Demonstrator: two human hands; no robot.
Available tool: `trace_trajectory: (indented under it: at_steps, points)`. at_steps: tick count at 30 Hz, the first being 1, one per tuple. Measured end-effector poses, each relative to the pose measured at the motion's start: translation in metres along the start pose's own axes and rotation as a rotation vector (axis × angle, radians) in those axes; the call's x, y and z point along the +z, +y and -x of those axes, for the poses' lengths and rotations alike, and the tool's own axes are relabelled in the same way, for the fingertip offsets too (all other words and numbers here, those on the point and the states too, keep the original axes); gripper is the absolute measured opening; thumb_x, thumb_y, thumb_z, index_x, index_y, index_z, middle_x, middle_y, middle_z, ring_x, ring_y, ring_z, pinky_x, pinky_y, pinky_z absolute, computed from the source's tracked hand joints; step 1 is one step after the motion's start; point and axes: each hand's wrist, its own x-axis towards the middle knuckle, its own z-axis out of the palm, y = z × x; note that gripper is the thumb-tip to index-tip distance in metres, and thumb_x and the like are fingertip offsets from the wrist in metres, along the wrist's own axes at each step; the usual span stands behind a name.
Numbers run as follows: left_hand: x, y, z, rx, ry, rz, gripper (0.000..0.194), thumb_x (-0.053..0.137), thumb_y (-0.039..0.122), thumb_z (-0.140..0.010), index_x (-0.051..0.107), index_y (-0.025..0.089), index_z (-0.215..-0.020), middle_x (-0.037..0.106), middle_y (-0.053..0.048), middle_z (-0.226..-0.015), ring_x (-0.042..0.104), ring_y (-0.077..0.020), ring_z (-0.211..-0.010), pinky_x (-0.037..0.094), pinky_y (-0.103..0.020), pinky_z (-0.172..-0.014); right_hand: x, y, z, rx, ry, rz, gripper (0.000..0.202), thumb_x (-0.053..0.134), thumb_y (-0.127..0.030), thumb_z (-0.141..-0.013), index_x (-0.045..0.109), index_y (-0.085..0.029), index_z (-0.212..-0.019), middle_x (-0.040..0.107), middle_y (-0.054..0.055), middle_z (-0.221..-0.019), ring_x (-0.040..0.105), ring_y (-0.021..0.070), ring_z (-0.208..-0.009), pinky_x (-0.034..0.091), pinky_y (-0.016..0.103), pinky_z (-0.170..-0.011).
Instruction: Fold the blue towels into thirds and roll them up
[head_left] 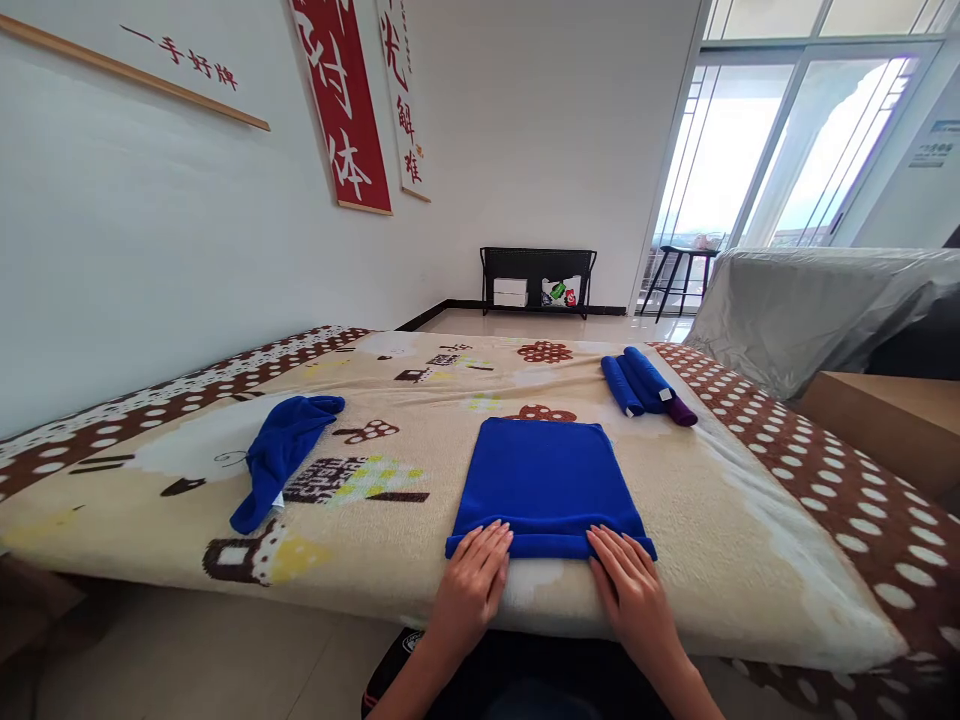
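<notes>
A blue cloth [540, 470] lies flat on the patterned blanket, its near edge turned into a narrow roll. On the left end of that roll rests my left hand [474, 575], fingers stretched out and close together. My right hand [628, 580] lies on the right end, its fingers extended over the roll. A crumpled blue cloth [285, 455] with a white tag is to the left. Several rolled cloths [636, 380], blue ones and a purple one, lie together at the back right.
The cream blanket [390, 560] has brown polka-dot borders. Beyond it are a low black rack [538, 265] and a black stool [679, 275]. At the right stand a plastic-covered item [817, 300] and a cardboard box [885, 420].
</notes>
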Motion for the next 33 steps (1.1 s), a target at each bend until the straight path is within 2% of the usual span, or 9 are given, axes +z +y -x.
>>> trace_trajectory:
  at_steps: [3, 5, 9, 12, 15, 21, 26, 30, 33]
  points:
    - [-0.015, -0.026, 0.018, -0.061, 0.008, -0.093, 0.044, 0.049, 0.015, -0.094, 0.05, 0.019, -0.137, 0.062, -0.007, -0.133, 0.053, -0.0225, -0.129, 0.036, -0.042, -0.108, -0.007, 0.024, 0.017, 0.067, 0.025, 0.075, 0.041, 0.048, -0.032, -0.098, 0.052, -0.02, -0.136, 0.062, 0.005, -0.131, 0.058, 0.0216, -0.121, 0.036, 0.041, -0.107]
    - [-0.021, -0.029, 0.021, -0.111, 0.044, -0.145, 0.042, 0.05, 0.016, -0.094, 0.054, 0.022, -0.135, 0.063, -0.006, -0.132, 0.052, -0.0252, -0.129, 0.028, -0.046, -0.111, -0.009, 0.027, 0.021, 0.102, 0.043, 0.117, 0.04, 0.048, -0.034, -0.098, 0.055, -0.02, -0.134, 0.064, 0.006, -0.129, 0.059, 0.0231, -0.12, 0.031, 0.045, -0.11]
    - [-0.018, 0.002, 0.002, -0.157, 0.09, -0.107, 0.043, 0.044, 0.013, -0.094, 0.056, 0.021, -0.134, 0.061, -0.007, -0.135, 0.05, -0.026, -0.131, 0.022, -0.049, -0.113, -0.007, -0.003, 0.003, 0.076, 0.043, 0.112, 0.035, 0.049, -0.025, -0.096, 0.059, -0.019, -0.129, 0.064, 0.006, -0.128, 0.057, 0.0239, -0.122, 0.026, 0.049, -0.113]
    - [-0.007, 0.033, -0.02, 0.008, -0.052, 0.001, 0.047, 0.04, 0.012, -0.093, 0.05, 0.016, -0.139, 0.058, -0.009, -0.139, 0.049, -0.0209, -0.133, 0.033, -0.04, -0.11, -0.001, -0.037, -0.019, -0.05, -0.086, -0.015, 0.038, 0.045, -0.02, -0.096, 0.056, -0.02, -0.133, 0.059, 0.005, -0.135, 0.053, 0.0199, -0.128, 0.036, 0.041, -0.109]
    - [0.0, 0.046, -0.031, 0.049, -0.161, 0.026, 0.047, 0.04, 0.019, -0.096, 0.045, 0.014, -0.143, 0.054, -0.01, -0.143, 0.048, -0.0201, -0.133, 0.038, -0.038, -0.108, 0.005, -0.049, -0.03, -0.047, -0.148, -0.068, 0.041, 0.041, -0.02, -0.097, 0.053, -0.022, -0.136, 0.058, 0.005, -0.136, 0.053, 0.0185, -0.128, 0.042, 0.038, -0.105]
    - [-0.011, 0.003, -0.009, -0.135, -0.158, -0.13, 0.049, 0.045, 0.035, -0.098, 0.044, 0.023, -0.145, 0.049, -0.01, -0.147, 0.045, -0.0259, -0.135, 0.035, -0.044, -0.108, 0.003, -0.007, -0.008, 0.116, -0.062, 0.094, 0.045, 0.044, -0.041, -0.098, 0.053, -0.021, -0.137, 0.06, 0.007, -0.134, 0.055, 0.0224, -0.125, 0.037, 0.042, -0.109]
    - [-0.025, -0.028, 0.012, -0.271, -0.143, -0.213, 0.042, 0.042, 0.029, -0.099, 0.049, 0.032, -0.14, 0.055, -0.006, -0.142, 0.044, -0.0287, -0.135, 0.018, -0.059, -0.112, -0.006, 0.022, 0.016, 0.176, -0.06, 0.212, 0.049, 0.041, -0.046, -0.099, 0.053, -0.019, -0.137, 0.059, 0.008, -0.135, 0.054, 0.0245, -0.126, 0.032, 0.046, -0.11]
    - [-0.028, -0.026, 0.01, -0.301, -0.1, -0.225, 0.04, 0.043, 0.027, -0.098, 0.055, 0.032, -0.135, 0.058, -0.007, -0.138, 0.045, -0.031, -0.134, 0.015, -0.064, -0.11, -0.009, 0.022, 0.016, 0.173, -0.062, 0.237, 0.049, 0.04, -0.046, -0.099, 0.052, -0.017, -0.137, 0.058, 0.01, -0.136, 0.053, 0.0262, -0.127, 0.028, 0.05, -0.111]
    - [-0.024, -0.01, -0.004, -0.302, -0.033, -0.223, 0.047, 0.042, 0.014, -0.094, 0.054, 0.028, -0.137, 0.056, -0.009, -0.14, 0.046, -0.0315, -0.134, 0.018, -0.063, -0.11, -0.009, 0.006, 0.005, 0.165, -0.05, 0.225, 0.046, 0.042, -0.041, -0.099, 0.053, -0.016, -0.136, 0.057, 0.011, -0.137, 0.051, 0.0275, -0.129, 0.025, 0.052, -0.112]
